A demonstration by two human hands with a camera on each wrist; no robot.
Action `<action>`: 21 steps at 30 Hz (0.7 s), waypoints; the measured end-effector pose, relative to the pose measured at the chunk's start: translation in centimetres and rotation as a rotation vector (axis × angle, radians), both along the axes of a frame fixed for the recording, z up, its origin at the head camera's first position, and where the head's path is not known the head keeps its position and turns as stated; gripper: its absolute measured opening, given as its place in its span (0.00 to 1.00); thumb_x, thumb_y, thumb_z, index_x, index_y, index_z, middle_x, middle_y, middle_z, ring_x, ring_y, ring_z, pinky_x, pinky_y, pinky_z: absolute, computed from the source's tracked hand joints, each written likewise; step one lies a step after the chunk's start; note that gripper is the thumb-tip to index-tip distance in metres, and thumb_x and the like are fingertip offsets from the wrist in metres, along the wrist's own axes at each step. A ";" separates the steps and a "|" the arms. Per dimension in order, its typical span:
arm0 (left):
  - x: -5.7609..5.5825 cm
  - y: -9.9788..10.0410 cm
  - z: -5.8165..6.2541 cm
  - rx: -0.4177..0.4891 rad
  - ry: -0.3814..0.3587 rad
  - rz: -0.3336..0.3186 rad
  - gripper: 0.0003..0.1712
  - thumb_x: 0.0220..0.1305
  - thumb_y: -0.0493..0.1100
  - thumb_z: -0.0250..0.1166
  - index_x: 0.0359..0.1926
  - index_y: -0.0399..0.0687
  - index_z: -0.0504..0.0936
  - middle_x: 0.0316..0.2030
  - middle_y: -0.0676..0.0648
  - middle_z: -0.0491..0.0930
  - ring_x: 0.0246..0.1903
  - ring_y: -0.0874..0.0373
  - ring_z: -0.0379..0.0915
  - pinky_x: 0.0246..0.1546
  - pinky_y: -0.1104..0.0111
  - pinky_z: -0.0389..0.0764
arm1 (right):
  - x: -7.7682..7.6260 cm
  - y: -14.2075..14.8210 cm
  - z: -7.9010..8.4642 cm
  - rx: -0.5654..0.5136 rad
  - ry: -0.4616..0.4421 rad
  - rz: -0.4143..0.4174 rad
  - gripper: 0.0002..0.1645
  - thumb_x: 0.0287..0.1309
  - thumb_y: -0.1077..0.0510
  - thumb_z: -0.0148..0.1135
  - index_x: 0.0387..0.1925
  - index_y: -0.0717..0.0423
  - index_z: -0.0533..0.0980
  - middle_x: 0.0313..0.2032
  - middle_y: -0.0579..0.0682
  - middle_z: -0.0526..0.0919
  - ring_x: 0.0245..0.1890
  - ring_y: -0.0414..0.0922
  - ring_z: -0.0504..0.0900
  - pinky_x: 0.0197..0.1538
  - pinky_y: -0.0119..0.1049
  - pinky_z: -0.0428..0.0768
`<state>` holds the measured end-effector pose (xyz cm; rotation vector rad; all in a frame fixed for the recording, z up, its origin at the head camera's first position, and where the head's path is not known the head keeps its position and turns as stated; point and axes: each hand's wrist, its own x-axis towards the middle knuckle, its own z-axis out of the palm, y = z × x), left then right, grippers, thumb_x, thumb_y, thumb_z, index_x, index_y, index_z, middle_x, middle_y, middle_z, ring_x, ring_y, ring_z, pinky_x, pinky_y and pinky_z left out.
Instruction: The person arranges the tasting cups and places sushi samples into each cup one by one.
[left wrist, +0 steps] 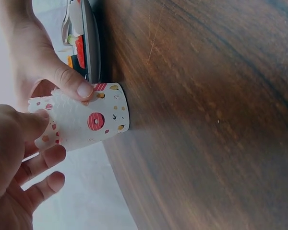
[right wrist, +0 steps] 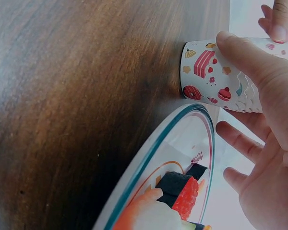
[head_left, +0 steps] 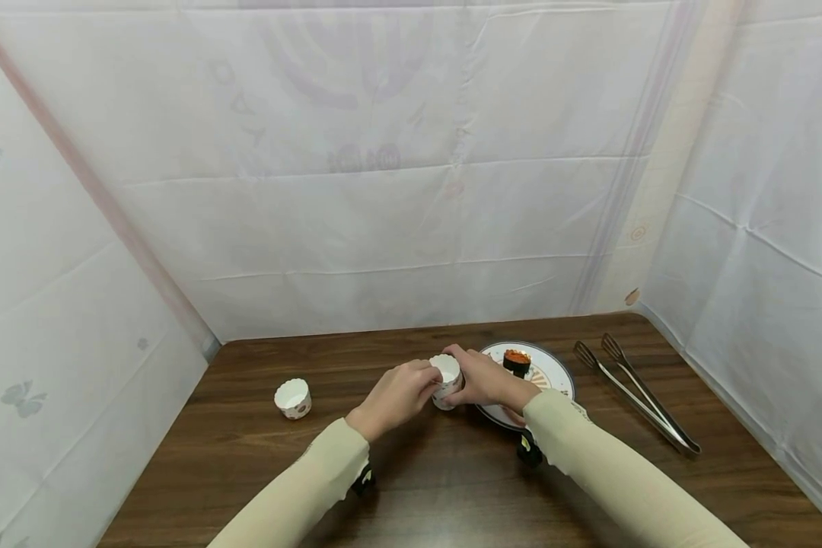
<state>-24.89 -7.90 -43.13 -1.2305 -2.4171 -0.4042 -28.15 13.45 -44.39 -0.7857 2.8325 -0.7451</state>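
A stack of white paper baking cups (head_left: 444, 397), printed with doughnuts and cakes, stands on the wooden table between both hands. My left hand (head_left: 399, 392) pinches the upper rim, its thumb on the outer wall in the left wrist view. From the other side, my right hand (head_left: 482, 378) grips the stack, with its thumb (right wrist: 240, 55) along the printed wall and two fingers held apart from it. Layered scalloped rims (right wrist: 247, 91) show in the right wrist view. How many cups the left fingers pinch is hidden. A single baking cup (head_left: 293, 399) sits apart on the left.
Just right of the stack lies a round plate (head_left: 560, 375) with a coloured rim, partly under the right forearm. It bears dark-wrapped sushi rolls (right wrist: 175, 184) and a shrimp-topped piece (right wrist: 144, 211). Metal tongs (head_left: 640, 396) lie farther right. White cloth (head_left: 383, 228) hangs behind the table.
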 end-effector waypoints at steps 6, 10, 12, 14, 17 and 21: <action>0.0 -0.4 0.4 0.050 -0.001 -0.020 0.02 0.68 0.35 0.69 0.37 0.43 0.84 0.35 0.51 0.81 0.32 0.61 0.76 0.34 0.69 0.80 | 0.0 0.0 -0.3 -0.040 0.014 -0.002 0.55 0.52 0.43 0.80 0.74 0.54 0.61 0.53 0.54 0.78 0.49 0.49 0.79 0.51 0.49 0.80; 0.1 -0.7 0.5 0.079 -0.021 -0.012 0.02 0.66 0.34 0.70 0.37 0.44 0.85 0.36 0.51 0.82 0.33 0.62 0.76 0.36 0.70 0.80 | 0.0 0.0 -0.3 -0.038 0.030 0.001 0.52 0.51 0.43 0.81 0.71 0.53 0.64 0.51 0.51 0.79 0.48 0.47 0.78 0.51 0.49 0.80; 0.1 -0.9 0.5 0.103 -0.017 -0.015 0.03 0.66 0.33 0.71 0.38 0.44 0.85 0.36 0.52 0.82 0.34 0.62 0.77 0.36 0.69 0.81 | 0.1 -0.1 -0.2 -0.024 0.037 0.003 0.49 0.52 0.42 0.80 0.69 0.52 0.67 0.49 0.49 0.80 0.47 0.46 0.78 0.51 0.48 0.79; 0.2 -1.1 0.6 0.126 -0.001 -0.019 0.04 0.65 0.32 0.71 0.38 0.44 0.85 0.36 0.51 0.82 0.34 0.62 0.78 0.37 0.69 0.82 | 0.1 -0.1 -0.2 -0.011 0.043 0.007 0.46 0.52 0.42 0.80 0.67 0.52 0.70 0.48 0.47 0.81 0.45 0.45 0.77 0.50 0.48 0.79; 0.3 -1.5 0.6 0.160 0.025 -0.025 0.05 0.65 0.31 0.71 0.38 0.43 0.85 0.36 0.51 0.83 0.35 0.61 0.79 0.37 0.68 0.82 | 0.1 -0.2 -0.2 0.005 0.048 0.016 0.43 0.53 0.42 0.79 0.66 0.52 0.73 0.47 0.45 0.81 0.44 0.44 0.76 0.49 0.47 0.79; 0.3 -2.3 0.8 0.186 0.051 -0.008 0.06 0.65 0.31 0.71 0.39 0.44 0.85 0.37 0.51 0.83 0.36 0.61 0.80 0.38 0.67 0.83 | 0.1 -0.2 -0.2 0.024 0.050 0.010 0.41 0.53 0.41 0.79 0.65 0.52 0.74 0.47 0.45 0.81 0.45 0.44 0.76 0.49 0.46 0.79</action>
